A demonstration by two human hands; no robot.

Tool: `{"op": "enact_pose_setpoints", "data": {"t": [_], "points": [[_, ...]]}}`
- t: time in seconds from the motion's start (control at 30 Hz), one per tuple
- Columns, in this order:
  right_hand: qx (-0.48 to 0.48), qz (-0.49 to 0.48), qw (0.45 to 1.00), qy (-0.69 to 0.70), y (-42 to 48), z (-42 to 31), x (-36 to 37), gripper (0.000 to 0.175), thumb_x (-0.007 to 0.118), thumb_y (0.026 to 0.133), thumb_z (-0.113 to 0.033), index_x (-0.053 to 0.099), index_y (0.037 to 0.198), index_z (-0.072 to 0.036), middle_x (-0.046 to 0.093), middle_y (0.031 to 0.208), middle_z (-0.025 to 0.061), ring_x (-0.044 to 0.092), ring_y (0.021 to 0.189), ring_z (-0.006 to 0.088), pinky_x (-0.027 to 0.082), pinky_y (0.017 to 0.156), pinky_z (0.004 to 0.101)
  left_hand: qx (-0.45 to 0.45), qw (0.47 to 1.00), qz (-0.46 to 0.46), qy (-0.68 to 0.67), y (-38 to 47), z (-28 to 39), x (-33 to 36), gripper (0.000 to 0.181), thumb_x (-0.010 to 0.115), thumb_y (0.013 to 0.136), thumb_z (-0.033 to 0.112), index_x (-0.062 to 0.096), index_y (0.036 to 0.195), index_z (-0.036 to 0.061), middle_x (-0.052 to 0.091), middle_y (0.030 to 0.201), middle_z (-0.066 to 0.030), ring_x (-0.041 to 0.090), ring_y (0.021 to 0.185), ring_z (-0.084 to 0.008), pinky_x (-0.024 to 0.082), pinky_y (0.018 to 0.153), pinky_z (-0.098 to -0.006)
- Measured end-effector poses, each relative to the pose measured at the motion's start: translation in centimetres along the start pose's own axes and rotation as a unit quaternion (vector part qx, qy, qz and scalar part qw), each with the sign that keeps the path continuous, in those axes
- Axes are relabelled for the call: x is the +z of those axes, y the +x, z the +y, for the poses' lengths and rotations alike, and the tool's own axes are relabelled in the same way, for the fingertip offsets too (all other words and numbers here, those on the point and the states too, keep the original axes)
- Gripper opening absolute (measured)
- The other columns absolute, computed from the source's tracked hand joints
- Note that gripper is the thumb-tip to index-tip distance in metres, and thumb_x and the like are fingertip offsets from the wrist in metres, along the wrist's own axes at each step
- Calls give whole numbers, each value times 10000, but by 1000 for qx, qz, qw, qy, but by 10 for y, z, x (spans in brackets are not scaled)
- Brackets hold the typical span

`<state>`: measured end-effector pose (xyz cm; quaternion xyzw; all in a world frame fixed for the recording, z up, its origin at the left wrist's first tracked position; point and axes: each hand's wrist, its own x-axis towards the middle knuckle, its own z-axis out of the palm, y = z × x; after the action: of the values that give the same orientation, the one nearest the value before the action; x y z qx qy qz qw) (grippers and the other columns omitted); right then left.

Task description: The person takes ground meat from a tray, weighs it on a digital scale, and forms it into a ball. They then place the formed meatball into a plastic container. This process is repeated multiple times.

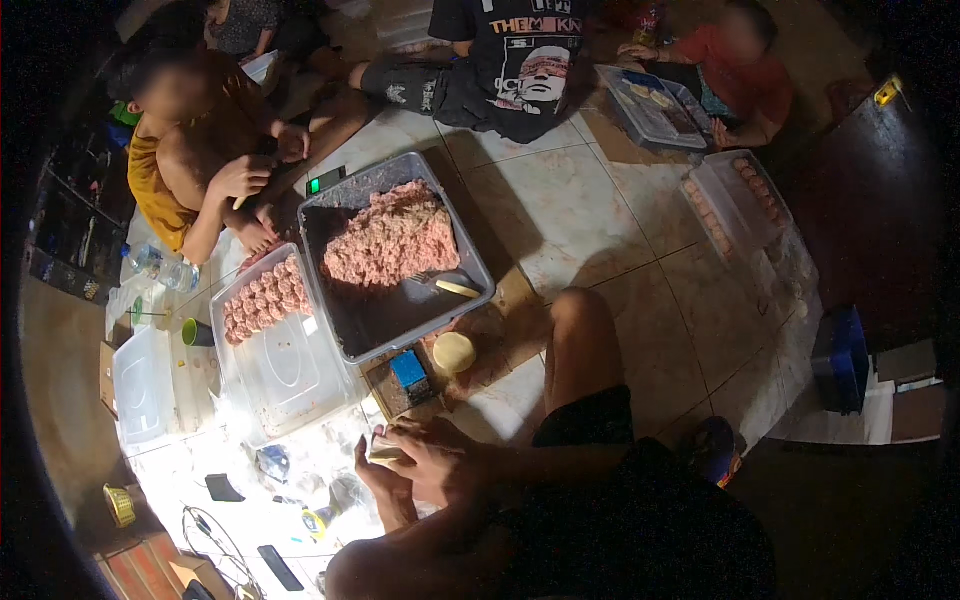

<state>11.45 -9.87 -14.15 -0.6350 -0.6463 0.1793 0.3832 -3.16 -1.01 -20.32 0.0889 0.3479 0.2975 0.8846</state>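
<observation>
My left hand (387,487) is curled under a pale dough wrapper (385,455). Over the same wrapper, the fingers of my right hand (444,457) are bent and partly hide it. Just beyond my hands lies a stack of round dough wrappers (454,352), beside a small box with a blue top (409,369). Farther off, a grey plastic tub (397,346) holds a large mound of pink minced filling (394,236). A pale, narrow stick-like tool (457,289) and a fork (422,277) lie in it. Left of the tub, filled dumplings (266,300) sit in rows in a clear plastic tray (289,382).
A person in a yellow shirt (157,187) sits at the tub's far left. Another, in red (757,90), sits behind a lidded container (656,112). A tray of dumplings (739,202) rests at right. A green cup (196,332), bottles (161,266) and a phone (279,568) lie leftward.
</observation>
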Motion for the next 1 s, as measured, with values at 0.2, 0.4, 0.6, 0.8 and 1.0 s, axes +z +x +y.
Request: {"op": "enact_pose_setpoints", "data": {"t": [0.2,0.4,0.6,0.8,1.0], "points": [[58,4,998,25,3,1,2,546,749,840,-256,568,1269,30,608,1196,196,613,1104,357,540,872,444,-15,1000,-13,-10,-6,-5,35,487,428,1047,472,674,1085,53,709,1088,-147,675,1007,-306,536,921,-432],[8,14,999,-43,2,-12,-6,577,781,818,-310,575,1259,0,603,1178,182,609,1092,347,535,837,441,5,999,30,-45,-10,-9,27,425,478,1037,453,682,974,86,734,1007,-120,697,934,-281,559,865,-404],[80,39,996,-23,-2,-4,-8,520,775,859,-346,632,1303,-114,666,1183,152,681,1038,345,575,841,426,37,997,36,-61,-16,-12,42,392,502,1037,408,676,1020,57,734,983,-114,705,878,-253,572,809,-377],[135,20,991,-9,8,-3,-24,418,772,872,-309,653,1206,-86,686,1124,129,691,999,346,568,834,435,-1,995,62,-83,-18,-17,47,606,494,1004,475,564,1330,-31,647,1264,-223,631,1148,-373,468,1065,-498],[87,10,996,-1,7,-9,-28,403,772,870,-294,653,1174,-58,671,1092,141,676,1012,368,563,842,441,4,995,44,-87,-4,-25,22,561,440,1008,495,621,1273,35,684,1198,-161,650,1094,-343,501,1012,-487]]}}
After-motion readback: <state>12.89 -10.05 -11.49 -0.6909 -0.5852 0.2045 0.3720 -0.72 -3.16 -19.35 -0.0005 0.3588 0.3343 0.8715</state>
